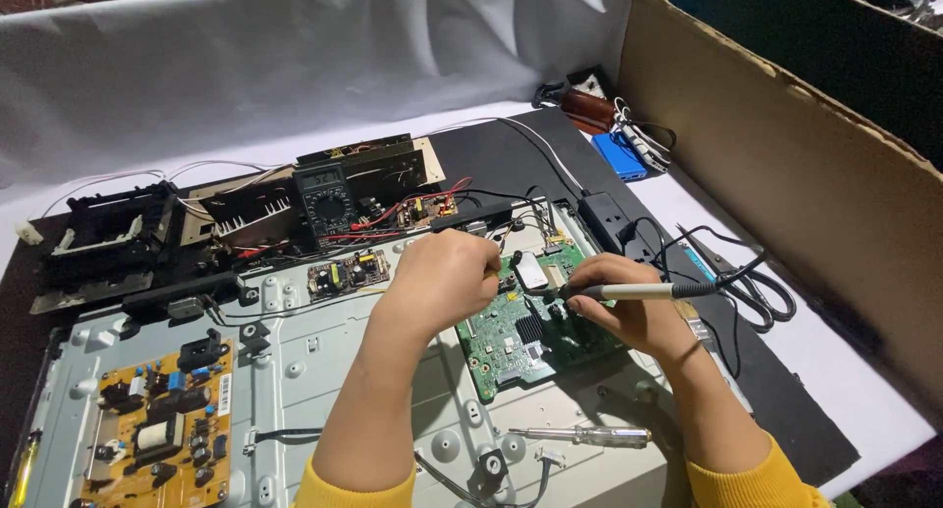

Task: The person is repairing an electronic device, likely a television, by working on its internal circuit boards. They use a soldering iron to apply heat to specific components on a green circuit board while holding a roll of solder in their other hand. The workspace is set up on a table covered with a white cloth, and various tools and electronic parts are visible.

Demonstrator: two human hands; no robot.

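Two bare hands worked over a large grey metal chassis (pixel 324 370) that lay flat on a white-covered surface (pixel 864 390), with a black mat (pixel 511 154) beneath its far end. A tall brown cardboard wall (pixel 805 154) stood along the right edge, and white cloth (pixel 295 66) hung behind.

On the chassis, right of centre, sat the green circuit board (pixel 511 346), roughly square, tilted slightly, carrying a black finned heat sink, a silver shielded block and small dark chips. The left hand (pixel 442 277) rested curled at the board's upper left edge, its fingers closed together; what they pinched could not be told. The right hand (pixel 629 307) lay over the board's right side, its grip clamped on a soldering iron (pixel 629 292) with a pale handle, held nearly level, tip pointing left onto the board. Its black cord looped away to the right.

At lower left an orange power board (pixel 162 420) was fixed to the chassis. A black multimeter (pixel 327 201) with red leads lay beyond, beside black plastic housings (pixel 108 238). A small green board (pixel 349 272) sat near the left hand. A clear-handled screwdriver (pixel 589 435) lay on the chassis just below the green board, between the forearms. A blue box (pixel 619 156) lay far back.
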